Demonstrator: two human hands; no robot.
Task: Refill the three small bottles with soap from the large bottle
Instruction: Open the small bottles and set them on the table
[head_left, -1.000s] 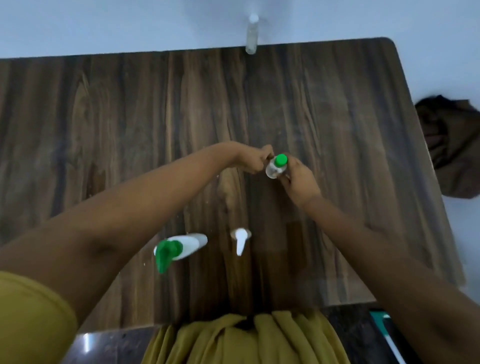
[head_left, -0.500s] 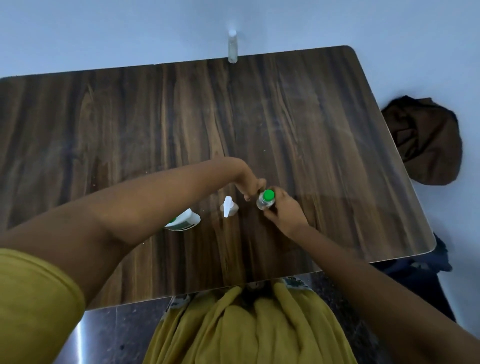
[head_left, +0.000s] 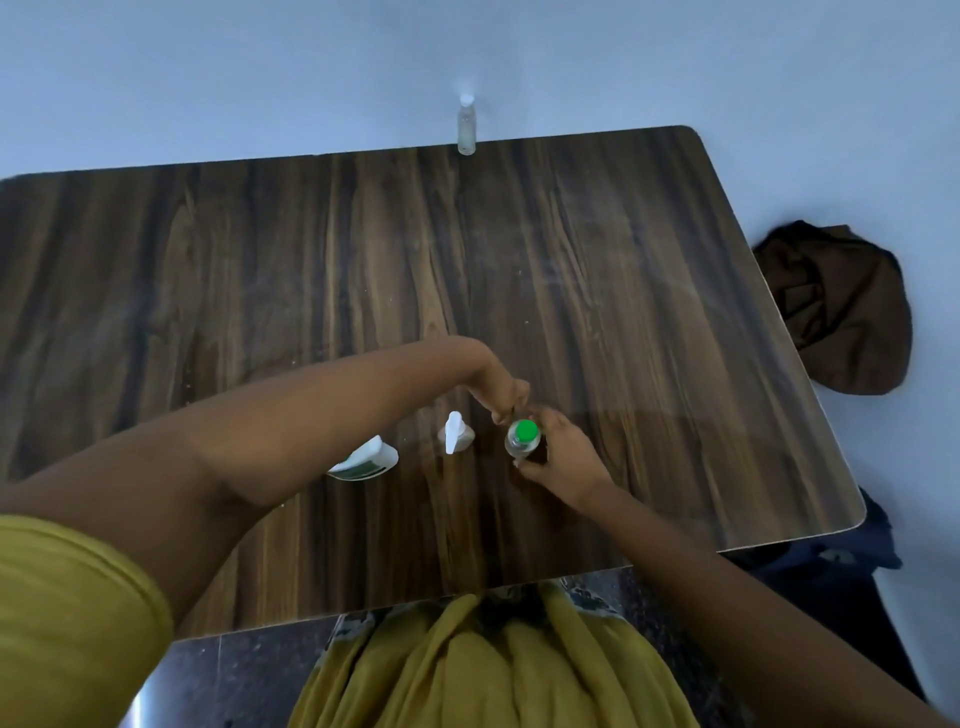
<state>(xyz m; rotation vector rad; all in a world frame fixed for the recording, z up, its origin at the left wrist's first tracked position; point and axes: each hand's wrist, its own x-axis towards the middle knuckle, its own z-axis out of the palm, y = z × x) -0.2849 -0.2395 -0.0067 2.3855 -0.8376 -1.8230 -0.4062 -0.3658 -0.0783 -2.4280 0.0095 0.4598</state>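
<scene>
Two hands meet at the near middle of the desk (head_left: 623, 286), around a small clear bottle with a green cap (head_left: 523, 439) that stands upright. The right hand (head_left: 563, 457) has its grip clamped on the bottle's body from the near right side, and its fingers cover most of the body. The left hand (head_left: 506, 395) points down with bunched fingertips right at the cap's far edge. Whether its grip is on the neck or only touching cannot be made out.

Just left of them stands a small white pump bottle (head_left: 454, 439). Further left a larger white bottle (head_left: 366, 460) with some green on it lies tilted, its top end hidden behind the left forearm.

One thin clear bottle (head_left: 466, 124) stands well apart at the far edge, blurred.

A brown cloth (head_left: 841, 312) lies beyond the right edge, and a yellow garment (head_left: 493, 665) fills the bottom, cut off.
</scene>
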